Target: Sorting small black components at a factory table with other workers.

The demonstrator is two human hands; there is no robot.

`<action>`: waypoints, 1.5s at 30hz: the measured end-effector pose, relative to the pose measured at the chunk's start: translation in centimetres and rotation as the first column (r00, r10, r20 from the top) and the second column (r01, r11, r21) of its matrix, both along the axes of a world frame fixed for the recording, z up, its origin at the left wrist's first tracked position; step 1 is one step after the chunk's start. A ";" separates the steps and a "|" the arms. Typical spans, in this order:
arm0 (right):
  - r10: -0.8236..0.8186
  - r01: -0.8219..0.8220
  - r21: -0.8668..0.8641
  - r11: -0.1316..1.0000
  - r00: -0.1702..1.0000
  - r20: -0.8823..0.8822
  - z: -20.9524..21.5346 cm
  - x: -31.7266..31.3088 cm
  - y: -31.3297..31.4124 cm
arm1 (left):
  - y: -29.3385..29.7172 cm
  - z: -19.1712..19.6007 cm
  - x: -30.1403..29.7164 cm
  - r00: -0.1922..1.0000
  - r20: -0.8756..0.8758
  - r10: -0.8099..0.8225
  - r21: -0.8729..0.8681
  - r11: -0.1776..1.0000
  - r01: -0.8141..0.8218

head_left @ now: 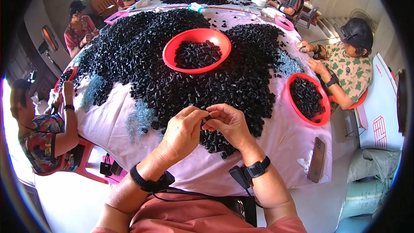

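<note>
While both hands pinch one small black piece, left hand should steady it as right hand fingertips align, above the surface.

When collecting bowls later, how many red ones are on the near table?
3: middle bowl, right-edge bowl, and left-edge bowl, partly hidden. More may be hidden.

Small parts black, heaped. Tablecloth pale pink. Middle basin red; right basin red. Wristbands black. Phone brown. Co-worker's shirt green-patterned.
</note>
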State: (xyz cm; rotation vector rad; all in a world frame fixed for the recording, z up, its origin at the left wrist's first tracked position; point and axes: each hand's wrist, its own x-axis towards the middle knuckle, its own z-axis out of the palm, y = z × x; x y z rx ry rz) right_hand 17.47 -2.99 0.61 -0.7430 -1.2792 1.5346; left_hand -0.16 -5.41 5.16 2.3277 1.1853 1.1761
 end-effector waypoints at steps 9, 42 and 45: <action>-0.016 0.015 0.013 1.000 1.000 0.008 -0.3 -0.2 0.0 | -0.1 -0.4 0.1 0.997 0.037 0.061 -0.036 0.998 -0.060; -0.073 0.071 0.069 0.995 0.997 0.018 -0.7 -0.3 0.0 | 0.8 -0.2 0.9 0.992 -0.067 0.104 0.020 0.994 -0.103; -0.053 0.053 0.020 0.998 0.998 -0.018 -0.6 -0.3 -0.1 | 1.2 0.0 0.2 0.998 0.038 0.049 -0.155 0.987 -0.042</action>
